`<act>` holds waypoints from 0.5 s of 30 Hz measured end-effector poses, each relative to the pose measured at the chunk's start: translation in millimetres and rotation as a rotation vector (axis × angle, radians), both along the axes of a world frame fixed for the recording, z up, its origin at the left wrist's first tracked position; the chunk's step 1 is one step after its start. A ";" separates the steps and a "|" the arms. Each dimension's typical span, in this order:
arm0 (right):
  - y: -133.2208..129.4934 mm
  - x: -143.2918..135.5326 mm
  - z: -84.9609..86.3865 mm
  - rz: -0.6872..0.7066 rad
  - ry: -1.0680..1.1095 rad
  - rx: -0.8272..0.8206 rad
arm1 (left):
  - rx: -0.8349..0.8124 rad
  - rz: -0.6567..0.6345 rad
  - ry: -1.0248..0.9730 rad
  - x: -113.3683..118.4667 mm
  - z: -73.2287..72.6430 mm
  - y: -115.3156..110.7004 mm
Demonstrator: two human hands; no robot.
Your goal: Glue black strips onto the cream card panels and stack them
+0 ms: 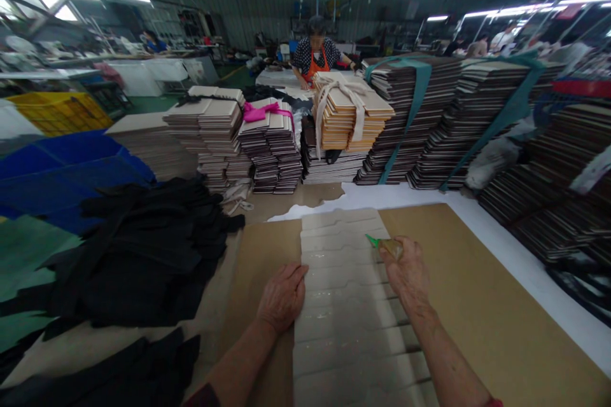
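Observation:
My right hand [408, 270] is wrapped round a small, yellowish squeeze bottle [392, 248] with a green pointed nozzle [372, 240]. The nozzle points left, over the far part of a row of overlapping pale grey pieces [346, 296]. Small shiny spots, like drops of glue, dot these pieces. My left hand [284, 296] lies flat at the left edge of the row, its fingertips touching the edge and nothing in its grasp. Beneath the row is a brown cardboard sheet [429, 254], which shows on both sides.
Black fabric pieces [143, 248] are heaped at the left, beside a blue bin [71, 172]. Across the back stand tied stacks of panels [353, 111], some bound with teal strips [420, 89]. More dark stacks [563, 184] rise at the right. A co-worker in an orange apron [316, 65] works beyond.

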State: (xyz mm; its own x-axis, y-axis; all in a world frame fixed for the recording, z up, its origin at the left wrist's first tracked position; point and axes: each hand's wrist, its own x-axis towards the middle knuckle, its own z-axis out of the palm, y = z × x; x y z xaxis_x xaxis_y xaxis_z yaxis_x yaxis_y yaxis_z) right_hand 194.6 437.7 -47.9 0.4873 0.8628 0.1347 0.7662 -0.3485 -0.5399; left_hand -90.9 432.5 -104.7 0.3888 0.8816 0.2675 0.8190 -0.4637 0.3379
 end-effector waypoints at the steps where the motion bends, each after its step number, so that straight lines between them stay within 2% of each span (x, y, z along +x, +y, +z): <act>1: 0.2 -4.2 -0.2 0.018 -0.001 -0.008 | -0.001 0.000 -0.001 0.1 0.0 0.0; 5: 0.5 -14.5 0.6 0.085 0.004 -0.028 | -0.008 -0.002 -0.005 0.8 0.9 -0.1; 10: 0.4 -18.7 4.1 0.049 -0.006 -0.037 | -0.027 0.007 -0.008 2.6 3.6 -1.0; 15: 0.2 -41.4 1.3 0.125 0.011 -0.056 | -0.046 0.005 -0.006 3.2 6.1 -2.8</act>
State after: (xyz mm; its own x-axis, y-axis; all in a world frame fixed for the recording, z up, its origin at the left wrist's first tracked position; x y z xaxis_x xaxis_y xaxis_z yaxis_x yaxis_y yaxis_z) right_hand 153.2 437.8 -46.6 0.3767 0.9228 0.0802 0.7997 -0.2803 -0.5309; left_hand -87.7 429.7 -98.5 0.3830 0.8950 0.2285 0.8192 -0.4434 0.3638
